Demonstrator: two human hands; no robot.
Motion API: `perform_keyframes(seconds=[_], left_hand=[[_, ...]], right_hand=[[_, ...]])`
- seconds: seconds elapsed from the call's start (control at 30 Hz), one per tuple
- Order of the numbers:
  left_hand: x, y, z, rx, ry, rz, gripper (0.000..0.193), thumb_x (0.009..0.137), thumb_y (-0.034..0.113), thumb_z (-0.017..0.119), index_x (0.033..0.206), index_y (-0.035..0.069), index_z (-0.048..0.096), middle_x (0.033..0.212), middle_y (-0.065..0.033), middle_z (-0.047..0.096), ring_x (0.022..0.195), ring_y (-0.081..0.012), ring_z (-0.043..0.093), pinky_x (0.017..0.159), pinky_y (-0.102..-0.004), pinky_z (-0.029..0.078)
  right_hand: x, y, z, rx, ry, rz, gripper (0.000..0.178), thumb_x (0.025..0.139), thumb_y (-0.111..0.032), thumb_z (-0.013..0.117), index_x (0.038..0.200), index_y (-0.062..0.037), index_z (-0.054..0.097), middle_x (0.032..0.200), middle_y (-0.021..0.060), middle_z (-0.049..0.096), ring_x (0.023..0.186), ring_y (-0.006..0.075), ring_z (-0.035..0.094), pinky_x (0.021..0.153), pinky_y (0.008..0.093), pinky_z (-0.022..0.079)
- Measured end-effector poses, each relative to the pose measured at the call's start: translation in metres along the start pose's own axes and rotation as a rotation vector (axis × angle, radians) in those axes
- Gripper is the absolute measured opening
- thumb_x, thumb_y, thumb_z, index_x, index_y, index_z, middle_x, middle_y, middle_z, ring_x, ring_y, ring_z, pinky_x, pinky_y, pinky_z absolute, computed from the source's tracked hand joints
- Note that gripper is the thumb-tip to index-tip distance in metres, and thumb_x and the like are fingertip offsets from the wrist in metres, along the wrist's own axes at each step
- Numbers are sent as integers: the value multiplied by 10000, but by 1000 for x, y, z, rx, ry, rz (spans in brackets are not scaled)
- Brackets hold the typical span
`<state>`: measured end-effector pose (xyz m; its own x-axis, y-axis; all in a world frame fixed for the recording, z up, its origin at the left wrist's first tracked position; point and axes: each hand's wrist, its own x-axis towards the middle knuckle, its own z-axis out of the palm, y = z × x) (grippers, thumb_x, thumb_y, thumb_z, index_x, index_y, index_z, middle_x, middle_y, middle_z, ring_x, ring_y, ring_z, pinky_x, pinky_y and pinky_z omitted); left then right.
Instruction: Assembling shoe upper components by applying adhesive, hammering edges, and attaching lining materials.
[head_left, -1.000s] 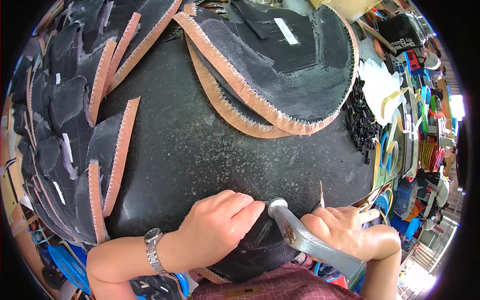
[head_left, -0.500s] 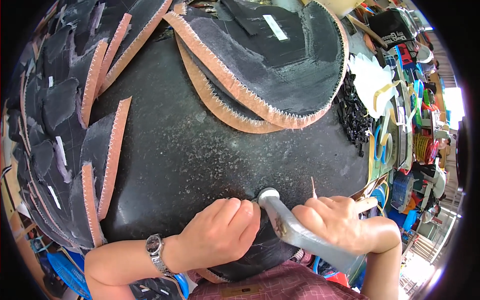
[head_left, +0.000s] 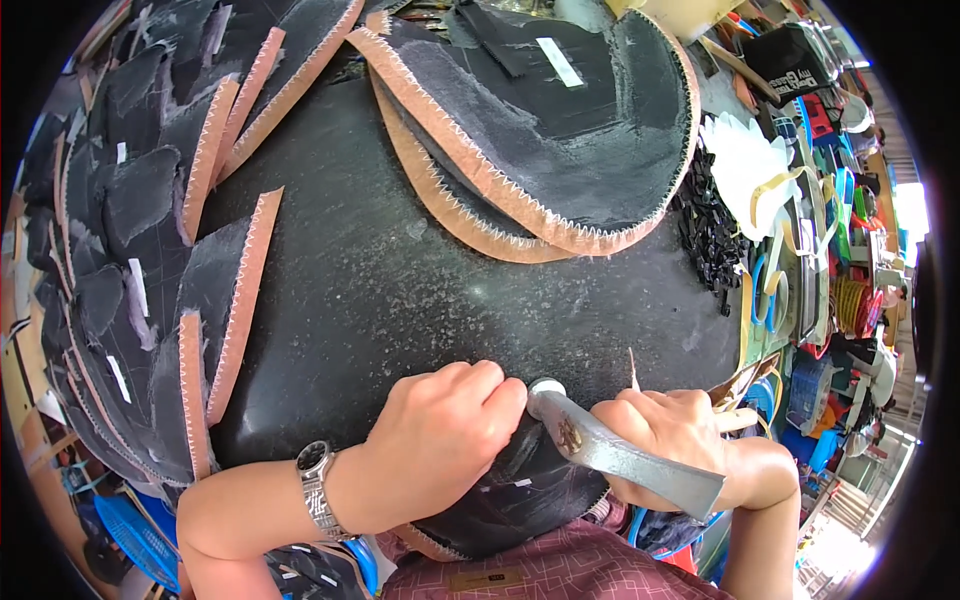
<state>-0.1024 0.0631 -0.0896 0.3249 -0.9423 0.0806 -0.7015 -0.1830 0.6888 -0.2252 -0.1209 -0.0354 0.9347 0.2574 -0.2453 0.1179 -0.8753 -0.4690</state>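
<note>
1. The right hand (head_left: 665, 432) has its fingers closed round the hammer; the grip beneath them is mostly hidden.
2. The hammer (head_left: 625, 462) lies over the near part of the desk, between the hands: grey, scuffed metal, with a round face at its far left end and a flat, flaring wedge at its near right end.
3. The left hand (head_left: 450, 430) is bent inward, just beside the round face. Its fingertips are hidden, so I cannot tell whether they hold anything.
4. A thin, pointed sliver (head_left: 633, 368) stands up just beyond the right hand.
5. A metal-link watch (head_left: 317, 480) with a dark, round dial circles the left wrist.
6. Below the hands, at the near edge, hangs a dark, smooth piece (head_left: 520, 508) with a small pale tag.
7. The desk (head_left: 330, 260) is black, dull and speckled with pale grit.
8. Far on it lie two curved, overlapping panels (head_left: 590, 160), dark and chalky, edged in brown bands with white zigzag stitching.
9. At left, ragged dark panels (head_left: 130, 200) overlap like scales, with similar stitched bands.
10. At right are a heap of glossy black bits (head_left: 708, 240) and a scalloped white sheet (head_left: 745, 165).
</note>
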Motion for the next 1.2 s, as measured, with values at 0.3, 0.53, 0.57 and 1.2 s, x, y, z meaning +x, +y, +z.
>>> perform_keyframes(seconds=[0.3, 0.53, 0.57, 1.2], left_hand=[[-17, -7, 6, 95, 100, 245, 243, 682, 58, 646, 909, -26, 624, 719, -43, 526, 607, -159, 539, 504, -255, 458], [-22, 0, 10, 516, 87, 463, 216, 703, 61, 610, 867, -79, 621, 768, -81, 556, 659, -149, 513, 530, -232, 419], [-20, 2, 10, 520, 66, 466, 235, 685, 54, 621, 881, -76, 623, 782, -84, 552, 654, -151, 526, 528, -232, 431], [-30, -10, 5, -148, 125, 34, 192, 715, 98, 582, 880, 0, 595, 700, -46, 467, 661, -171, 524, 535, -263, 451]], right_hand=[[-5, -5, 9, -38, 100, 6, 231, 719, -201, 613, 852, -70, 477, 615, 21, 430, 511, 173, 574, 401, 295, 443], [1, -1, -5, -94, 47, -75, 263, 709, -210, 622, 877, -54, 493, 654, 16, 457, 541, 163, 584, 403, 284, 441], [1, -5, -5, -193, -39, -109, 281, 694, -213, 636, 873, -49, 495, 668, 18, 470, 546, 158, 586, 408, 285, 446], [5, -11, -1, -214, 30, -55, 241, 677, -187, 609, 818, -67, 454, 629, 8, 385, 521, 142, 550, 404, 285, 419]])
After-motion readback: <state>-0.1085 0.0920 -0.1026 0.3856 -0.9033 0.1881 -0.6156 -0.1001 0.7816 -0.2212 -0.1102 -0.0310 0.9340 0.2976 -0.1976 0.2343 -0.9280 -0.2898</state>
